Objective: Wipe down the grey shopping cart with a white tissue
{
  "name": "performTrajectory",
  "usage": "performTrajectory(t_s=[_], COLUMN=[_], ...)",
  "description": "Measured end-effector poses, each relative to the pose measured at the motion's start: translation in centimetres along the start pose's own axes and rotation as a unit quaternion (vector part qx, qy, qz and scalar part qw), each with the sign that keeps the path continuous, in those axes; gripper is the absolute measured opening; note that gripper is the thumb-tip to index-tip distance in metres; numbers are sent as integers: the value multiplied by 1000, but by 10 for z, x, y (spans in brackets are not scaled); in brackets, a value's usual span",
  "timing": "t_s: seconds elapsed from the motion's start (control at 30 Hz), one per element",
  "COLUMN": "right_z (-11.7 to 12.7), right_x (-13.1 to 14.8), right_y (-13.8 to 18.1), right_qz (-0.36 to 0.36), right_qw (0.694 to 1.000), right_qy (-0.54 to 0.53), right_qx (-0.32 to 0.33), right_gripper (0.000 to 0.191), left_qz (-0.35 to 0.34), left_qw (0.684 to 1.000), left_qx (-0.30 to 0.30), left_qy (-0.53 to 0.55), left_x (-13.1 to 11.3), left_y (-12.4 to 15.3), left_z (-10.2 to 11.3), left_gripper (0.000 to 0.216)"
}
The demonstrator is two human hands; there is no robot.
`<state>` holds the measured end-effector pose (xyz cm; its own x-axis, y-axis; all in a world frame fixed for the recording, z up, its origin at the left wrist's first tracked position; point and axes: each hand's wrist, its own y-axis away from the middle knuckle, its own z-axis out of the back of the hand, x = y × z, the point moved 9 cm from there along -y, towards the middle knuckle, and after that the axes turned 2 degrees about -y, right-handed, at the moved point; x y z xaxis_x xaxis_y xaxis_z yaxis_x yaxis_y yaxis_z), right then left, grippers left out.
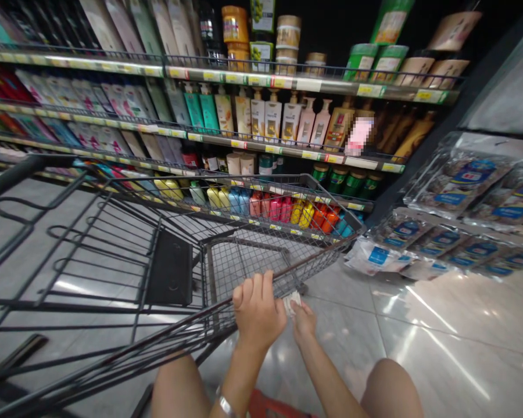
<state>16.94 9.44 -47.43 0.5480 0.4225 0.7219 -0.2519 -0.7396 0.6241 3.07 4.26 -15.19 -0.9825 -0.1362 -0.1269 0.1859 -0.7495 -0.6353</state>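
Note:
My left hand (258,313) is wrapped over the top side rail of a dark metal shopping cart (244,296), its fingers curled around the rim. Just to the right, my right hand (304,320) pinches a small white crumpled piece (291,303) that looks like a cloth or tissue. This piece sits against the outer side of the cart, close to my left hand, and part of it is hidden by my fingers. A wire basket forms the cart's far part, while the near left shows open bars and a black panel (171,267).
Shelves (287,139) of bottles and jars stand behind the cart. Plastic-packed goods (457,244) hang at the right. My knees flank my arms, and something red (274,403) lies low between them. Grey shiny tiles (440,331) make up the floor.

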Motion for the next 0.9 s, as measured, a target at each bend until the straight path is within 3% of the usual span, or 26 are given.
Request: performTrajectory(t_s=[0.17,0.37,0.67,0.9], right_z=[-17,-36,-56,-63], right_x=[-3,7,34,59], right_y=[-20,-30,8,39], right_qz=[-28,-29,-3,24], right_qw=[999,996,988,986], right_qy=[-6,-4,-15,-38], right_qx=[36,89,151,163], right_gripper=[21,27,33,34], left_qz=[-3,11,18,5], left_qw=[1000,1000,1000,1000], left_qx=[-4,11,18,6], left_qy=[-2,-3,10,20], left_x=[-1,0,1,0], left_y=[1,1,1,0], left_z=[-1,-4,-6,-5], left_gripper=[39,40,42,42])
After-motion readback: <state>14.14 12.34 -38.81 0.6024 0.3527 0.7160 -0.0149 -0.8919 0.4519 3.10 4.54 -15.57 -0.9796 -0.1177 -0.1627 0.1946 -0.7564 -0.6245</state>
